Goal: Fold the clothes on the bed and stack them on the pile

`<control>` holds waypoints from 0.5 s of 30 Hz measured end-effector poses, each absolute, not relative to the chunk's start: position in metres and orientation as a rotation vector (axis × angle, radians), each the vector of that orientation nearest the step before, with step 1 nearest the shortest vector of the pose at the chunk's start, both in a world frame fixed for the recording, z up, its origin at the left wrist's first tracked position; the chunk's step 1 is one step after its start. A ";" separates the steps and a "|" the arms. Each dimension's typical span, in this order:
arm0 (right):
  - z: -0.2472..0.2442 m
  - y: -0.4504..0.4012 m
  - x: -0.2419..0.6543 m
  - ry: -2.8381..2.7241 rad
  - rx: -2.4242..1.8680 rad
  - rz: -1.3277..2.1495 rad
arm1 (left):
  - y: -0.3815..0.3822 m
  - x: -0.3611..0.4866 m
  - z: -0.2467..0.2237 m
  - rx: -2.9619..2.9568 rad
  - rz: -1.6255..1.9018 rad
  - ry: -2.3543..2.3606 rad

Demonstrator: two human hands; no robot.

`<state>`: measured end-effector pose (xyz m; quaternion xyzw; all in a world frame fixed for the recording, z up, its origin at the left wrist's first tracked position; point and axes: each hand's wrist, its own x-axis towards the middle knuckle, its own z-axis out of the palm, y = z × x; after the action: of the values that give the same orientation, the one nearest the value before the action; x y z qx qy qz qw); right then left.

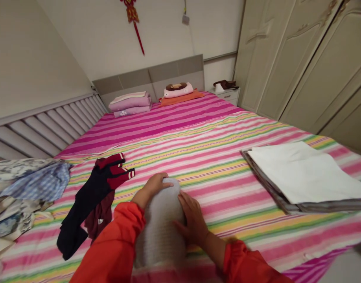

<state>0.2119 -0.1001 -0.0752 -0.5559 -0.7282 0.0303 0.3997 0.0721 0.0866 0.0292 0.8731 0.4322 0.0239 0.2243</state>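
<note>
A grey ribbed knit item, long and rounded at its far end, lies on the striped bed sheet in front of me; I cannot tell exactly what garment it is. My left hand grips its far left edge, fingers curled over the end and thumb on top. On the right side, my right hand rests against the knit with thumb and fingers apart. To the left lie a dark navy and red garment with white-striped cuffs and a maroon cloth partly under it.
Crumpled clothes are heaped at the left edge. A stack of folded grey cloth with a white sheet on top sits on the right. Folded bedding and a pink pillow lie by the headboard. Wardrobe doors line the right.
</note>
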 end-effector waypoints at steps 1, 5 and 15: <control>-0.075 -0.099 0.211 -1.853 -1.429 0.091 | 0.091 0.068 0.032 2.398 0.018 1.178; -0.076 -0.096 0.209 -1.915 -1.462 0.121 | 0.101 0.051 0.043 2.346 -0.207 1.150; -0.078 -0.097 0.209 -1.896 -1.449 0.069 | 0.101 0.057 0.052 2.480 -0.230 1.604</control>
<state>0.2091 -0.0971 -0.0776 -0.5641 -0.7385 0.0271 0.3683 0.0568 0.1009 0.0515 0.8338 0.5392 -0.0772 0.0893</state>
